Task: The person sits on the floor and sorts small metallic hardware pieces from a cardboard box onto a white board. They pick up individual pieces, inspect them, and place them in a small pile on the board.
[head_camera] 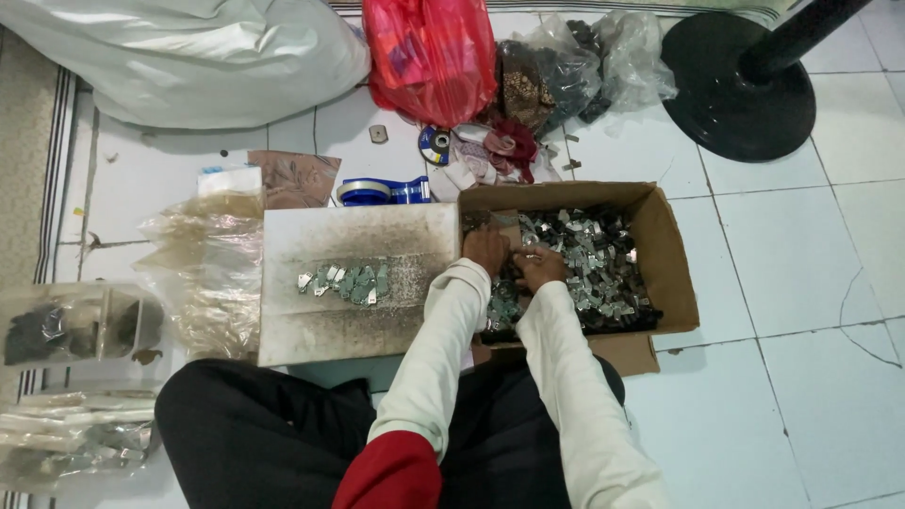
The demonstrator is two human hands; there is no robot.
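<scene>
At the far left a clear plastic tray (75, 325) and crinkled clear bags (203, 273) are lying on the white tiled floor (801, 283), and next to them a dirty white board (353, 283) is carrying a small row of metal pieces (347, 281). The left hand (486, 251) and right hand (540, 267) are meeting inside the cardboard box (674, 273), over the heap of small metal parts (594, 269); their fingers are curling together, seemingly pinching one part, but I cannot tell exactly. Behind the box a tape dispenser (382, 191), a red bag (429, 52) and a black round stand base (740, 85) are crowding the far edge, while the floor to the right is staying open.
</scene>
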